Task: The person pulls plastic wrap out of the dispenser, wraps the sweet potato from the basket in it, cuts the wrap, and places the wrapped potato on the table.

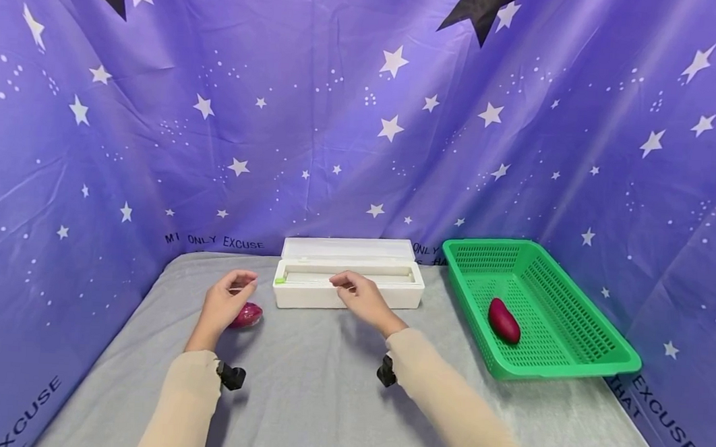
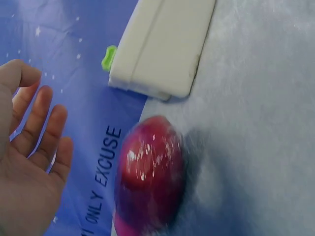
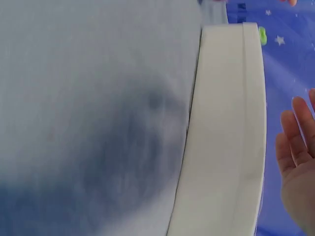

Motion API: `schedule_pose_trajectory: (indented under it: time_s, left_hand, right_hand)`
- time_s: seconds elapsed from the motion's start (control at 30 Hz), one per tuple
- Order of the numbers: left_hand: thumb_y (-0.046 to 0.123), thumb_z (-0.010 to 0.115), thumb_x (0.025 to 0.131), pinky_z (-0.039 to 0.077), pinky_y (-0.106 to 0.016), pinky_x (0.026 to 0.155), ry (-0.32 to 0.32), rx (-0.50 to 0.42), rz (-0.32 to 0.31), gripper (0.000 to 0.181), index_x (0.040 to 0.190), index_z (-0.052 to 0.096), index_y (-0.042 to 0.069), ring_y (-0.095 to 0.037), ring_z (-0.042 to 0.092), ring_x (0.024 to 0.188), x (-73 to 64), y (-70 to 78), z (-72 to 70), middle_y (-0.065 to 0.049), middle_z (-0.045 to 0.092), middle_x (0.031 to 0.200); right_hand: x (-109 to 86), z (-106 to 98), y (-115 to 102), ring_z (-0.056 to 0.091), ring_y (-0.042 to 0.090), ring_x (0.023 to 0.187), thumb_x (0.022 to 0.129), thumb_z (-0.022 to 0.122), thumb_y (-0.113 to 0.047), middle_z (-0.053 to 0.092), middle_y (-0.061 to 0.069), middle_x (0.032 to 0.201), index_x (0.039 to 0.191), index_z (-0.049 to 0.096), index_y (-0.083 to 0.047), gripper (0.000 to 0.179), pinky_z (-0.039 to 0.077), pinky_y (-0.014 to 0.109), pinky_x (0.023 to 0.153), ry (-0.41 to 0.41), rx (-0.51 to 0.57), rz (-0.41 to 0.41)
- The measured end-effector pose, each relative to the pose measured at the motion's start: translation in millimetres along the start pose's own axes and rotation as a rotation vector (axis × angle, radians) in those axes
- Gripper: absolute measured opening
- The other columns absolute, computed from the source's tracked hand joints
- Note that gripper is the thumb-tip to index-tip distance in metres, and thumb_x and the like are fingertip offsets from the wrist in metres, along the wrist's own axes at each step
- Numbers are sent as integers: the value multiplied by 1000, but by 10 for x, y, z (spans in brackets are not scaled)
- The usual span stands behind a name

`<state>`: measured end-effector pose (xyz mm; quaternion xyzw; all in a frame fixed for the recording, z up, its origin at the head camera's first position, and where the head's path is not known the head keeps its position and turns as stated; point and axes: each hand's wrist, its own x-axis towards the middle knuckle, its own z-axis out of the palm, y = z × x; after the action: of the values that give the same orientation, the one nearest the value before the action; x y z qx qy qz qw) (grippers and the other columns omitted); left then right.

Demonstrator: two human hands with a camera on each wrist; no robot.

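A glossy purple-red, sweet-potato-like piece, wrapped in clear film, lies on the grey cloth. My left hand hovers just over and beside it, fingers loosely bent and holding nothing; the left wrist view shows the film shining on the wrapped piece. Farther back stands a white cling film box, its lid raised and a green slide cutter at its left end. Over the front edge of this box is my right hand, fingers relaxed, with nothing visible in its grasp.
At the right stands a green plastic basket with a similar purple-red piece inside, without visible film shine. Behind the table hangs a purple star-patterned curtain. Grey cloth covers the tabletop.
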<state>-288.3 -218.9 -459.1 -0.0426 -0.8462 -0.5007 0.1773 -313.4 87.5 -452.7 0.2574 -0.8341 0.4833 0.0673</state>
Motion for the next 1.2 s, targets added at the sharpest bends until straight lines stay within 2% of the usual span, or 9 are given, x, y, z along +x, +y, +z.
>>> schedule_pose_trajectory:
  time_s: [0.13,0.23,0.37,0.47,0.7,0.87,1.07,1.2]
  left_hand:
    - [16,67,97,47,-40,91,-60,28,33,21,115,69,5,-26,61,104,73,76,95,-13,69,109]
    - [17,69,95,46,-46,92,-108,60,79,23,116,69,6,-29,60,108,127,132,163,-14,69,112]
    - [19,71,94,46,-52,96,-175,144,157,26,118,71,7,-32,59,111,195,196,247,-15,66,117]
    - [21,71,95,43,-57,101,-218,223,189,28,119,71,8,-35,55,118,249,220,292,-16,64,123]
    - [24,67,97,30,-64,108,-300,405,258,30,121,70,7,-42,46,130,342,240,353,-21,61,131]
    - [26,64,99,32,-64,106,-357,525,301,30,124,69,8,-42,47,130,394,223,383,-19,62,132]
    - [28,63,100,36,-60,105,-428,588,325,28,121,72,11,-39,49,128,455,214,416,-13,64,131]
    - [27,65,99,39,-56,100,-433,595,334,24,115,76,12,-36,53,119,484,213,429,-8,70,121]
  right_hand:
    - [-24,-176,112,63,21,105,95,59,-4,70,9,111,115,70,-6,23,50,41,91,63,-55,-5]
    - [-49,-311,199,59,23,109,94,60,-7,70,5,112,114,71,-7,23,47,42,95,114,-149,-6]
    - [-93,-494,319,54,28,118,92,61,-11,69,6,116,115,71,-9,25,38,47,104,161,-303,-5]
    - [-138,-621,407,50,31,124,91,61,-13,67,8,122,117,70,-10,28,31,51,110,174,-367,23]
    - [-282,-867,600,44,40,128,90,62,-16,58,17,132,128,64,-5,39,31,58,108,236,-393,103]
    - [-337,-984,696,45,40,129,92,61,-16,59,19,134,130,64,-3,40,33,56,109,212,-449,128]
    - [-359,-1041,744,46,39,129,96,63,-18,62,19,131,125,68,-1,35,34,53,108,197,-425,158]
    - [-337,-1033,752,44,38,130,96,66,-24,62,18,130,121,70,-2,33,33,53,110,201,-416,162]
